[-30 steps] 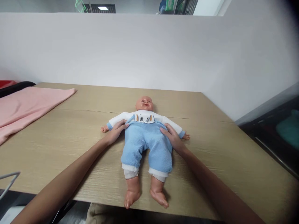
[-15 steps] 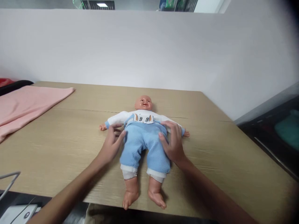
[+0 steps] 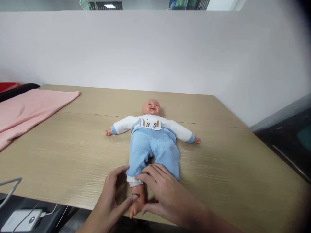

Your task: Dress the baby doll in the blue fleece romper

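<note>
A baby doll point(image 3: 151, 106) lies on its back on the table, head away from me. It wears a white top point(image 3: 123, 124) and light blue trousers point(image 3: 162, 147) with white cuffs. My left hand point(image 3: 113, 194) is beside the doll's left-side leg as I see it, fingertips at the trouser leg and thumb by the ankle. Fingers and thumb are well apart. Across that same leg from the other side comes my right hand point(image 3: 167, 191), its fingertips at the white cuff point(image 3: 135, 182) and its thumb low by the foot point(image 3: 136, 207). It covers the doll's other lower leg and foot.
A pink cloth point(image 3: 36, 108) lies on the wooden table point(image 3: 85, 155) at the left, near a black-edged red item point(image 3: 9, 86). A white device with a cable point(image 3: 25, 220) sits below the front edge. A pale wall point(image 3: 145, 51) stands behind.
Both hands have moved from the doll's waist down toward me to one lower leg. My right hand has crossed leftward over the other leg. The doll keeps its place on the table.
</note>
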### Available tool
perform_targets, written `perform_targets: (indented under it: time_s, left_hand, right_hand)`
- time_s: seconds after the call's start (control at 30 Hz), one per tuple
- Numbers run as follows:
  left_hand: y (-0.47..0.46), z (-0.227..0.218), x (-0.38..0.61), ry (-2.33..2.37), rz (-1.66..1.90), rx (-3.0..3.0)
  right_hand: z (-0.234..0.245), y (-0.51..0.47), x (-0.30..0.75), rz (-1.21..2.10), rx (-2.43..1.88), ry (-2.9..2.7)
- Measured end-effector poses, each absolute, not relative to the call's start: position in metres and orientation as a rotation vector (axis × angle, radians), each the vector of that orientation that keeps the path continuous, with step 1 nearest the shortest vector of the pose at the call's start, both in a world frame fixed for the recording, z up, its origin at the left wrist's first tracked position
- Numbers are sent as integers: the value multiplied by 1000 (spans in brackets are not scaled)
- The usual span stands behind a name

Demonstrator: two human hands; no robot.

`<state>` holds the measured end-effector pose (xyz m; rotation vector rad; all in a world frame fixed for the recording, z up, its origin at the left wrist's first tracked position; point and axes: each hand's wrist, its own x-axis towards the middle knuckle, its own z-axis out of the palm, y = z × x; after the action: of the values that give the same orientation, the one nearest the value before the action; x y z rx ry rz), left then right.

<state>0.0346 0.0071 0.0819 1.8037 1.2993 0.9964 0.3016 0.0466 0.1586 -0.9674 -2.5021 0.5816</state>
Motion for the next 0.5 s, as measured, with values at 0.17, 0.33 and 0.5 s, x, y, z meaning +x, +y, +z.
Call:
perform_targets:
  time_s: [0.17,0.33,0.5]
  left_hand:
    - [7,83,36,1379,1059,1822]
    - [1,87,36,1401,1146,1916]
    - [-20,97,39,1404,1104,2254]
  right_hand:
    - [161,38,302,835,-999,-2407]
    - [156,18,313,602,-1113,-2266]
    - [130,-25,344,277,-1387,-1906]
